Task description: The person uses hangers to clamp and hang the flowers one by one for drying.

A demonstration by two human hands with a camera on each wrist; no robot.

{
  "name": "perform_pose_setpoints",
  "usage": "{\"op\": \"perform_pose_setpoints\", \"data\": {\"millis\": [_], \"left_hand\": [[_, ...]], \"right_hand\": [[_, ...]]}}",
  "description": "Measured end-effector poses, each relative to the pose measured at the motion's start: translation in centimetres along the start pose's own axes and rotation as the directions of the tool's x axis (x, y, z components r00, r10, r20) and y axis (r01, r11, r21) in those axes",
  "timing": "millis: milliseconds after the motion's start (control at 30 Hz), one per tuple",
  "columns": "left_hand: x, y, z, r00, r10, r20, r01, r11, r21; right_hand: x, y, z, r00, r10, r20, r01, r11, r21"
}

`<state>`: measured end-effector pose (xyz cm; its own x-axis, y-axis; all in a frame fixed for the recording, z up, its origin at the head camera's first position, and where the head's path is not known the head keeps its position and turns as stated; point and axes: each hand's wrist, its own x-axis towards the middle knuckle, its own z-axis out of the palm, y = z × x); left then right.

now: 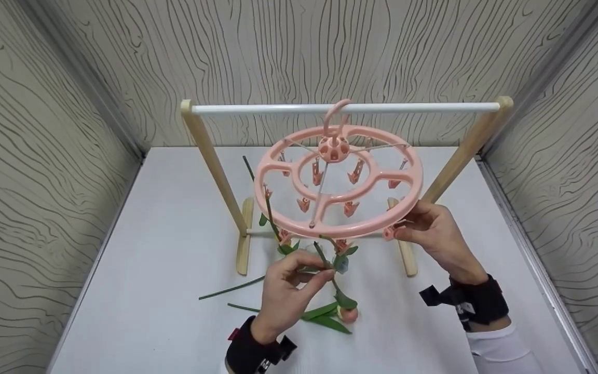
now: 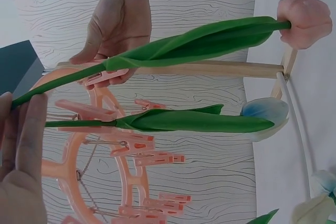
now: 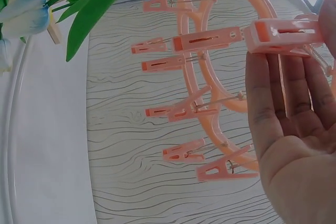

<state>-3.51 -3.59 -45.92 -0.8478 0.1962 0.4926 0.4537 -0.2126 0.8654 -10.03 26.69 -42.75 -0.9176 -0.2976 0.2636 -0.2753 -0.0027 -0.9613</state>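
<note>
One pink tulip (image 2: 194, 43), left-wrist view's top, pinched by left hand (image 1: 294, 291); right hand (image 1: 439, 236), partly hidden, head view's right, grips pink clip (image 3: 283, 34); red tag (image 1: 233, 334), bottom, unreadable.

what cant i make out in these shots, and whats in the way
- Head: where the upper loose stem leads; the left grip covers it.
- Left wrist: the stem end of the pink flower; fingers and the left edge hide it.
- Left wrist: the rest of the white flower; the bottom edge cuts it off.
- Right wrist: the handle end of the held clip; the thumb covers it.
</note>
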Motion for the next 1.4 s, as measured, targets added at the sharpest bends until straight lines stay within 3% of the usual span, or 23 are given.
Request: {"op": "perform_pose_setpoints", "data": {"millis": [400, 733, 1167, 1400], "left_hand": [[0.7, 0.4, -0.3, 0.999, 0.037, 0.003, -0.037, 0.999, 0.018], [1.0, 0.8, -0.4, 1.0, 0.025, -0.008, -0.025, 0.999, 0.023], [1.6, 0.9, -0.6, 0.997, 0.076, -0.005, -0.076, 0.997, 0.031], [1.7, 0.8, -0.6, 0.997, 0.076, -0.018, -0.075, 0.995, 0.064]], "right_hand": [[-1.0, -0.4, 1.4, 1.0, 0.005, 0.012, -0.006, 1.0, 0.03], [-1.6, -0.4, 2.6, 0.997, -0.05, 0.061, 0.045, 0.996, 0.074], [-2.0, -0.6, 5.5, 1.0, 0.025, 0.01, -0.026, 0.994, 0.108], [-2.0, -0.5, 7.0, 0.999, 0.029, -0.026, -0.025, 0.991, 0.134]]}}
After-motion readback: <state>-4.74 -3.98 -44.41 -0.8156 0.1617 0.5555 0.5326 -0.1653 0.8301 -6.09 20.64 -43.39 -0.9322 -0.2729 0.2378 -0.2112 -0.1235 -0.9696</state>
